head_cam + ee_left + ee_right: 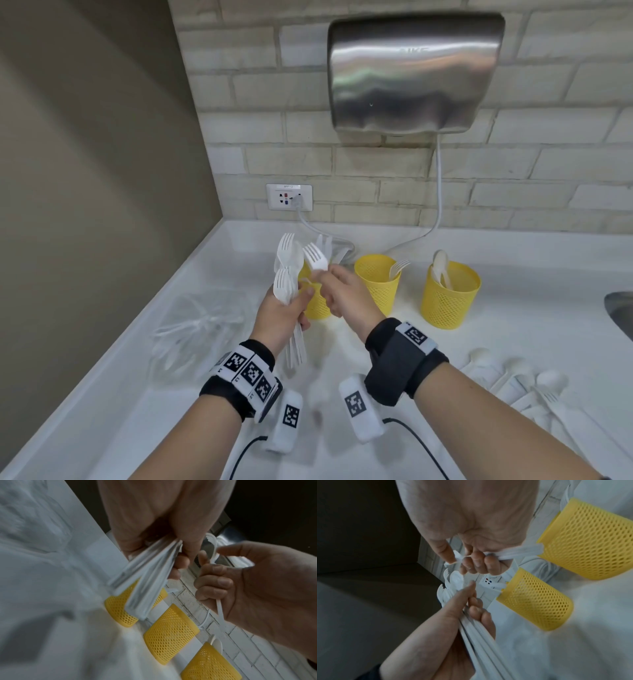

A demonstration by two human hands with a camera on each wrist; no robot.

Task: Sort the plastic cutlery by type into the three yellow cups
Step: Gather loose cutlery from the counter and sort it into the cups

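My left hand [298, 305] grips a bundle of white plastic cutlery [286, 274], mostly forks with a spoon among them, heads up. The bundle's handles [145, 582] fan out below the left hand's fingers [178, 566]. My right hand [330, 286] pinches one white fork [315, 260] just right of the bundle. Its handle [220, 608] runs through the right hand's curled fingers [476, 563]. Three yellow mesh cups stand behind. The left cup [317, 306] is partly hidden by my hands, the middle cup [376, 284] holds a fork, and the right cup [450, 298] holds spoons.
Loose white spoons [513, 377] lie on the white counter [428, 359] at the right front. A clear plastic bag [198, 329] lies at the left. A sink edge [620, 311] shows far right. A steel hand dryer [416, 72] and its cable hang on the brick wall.
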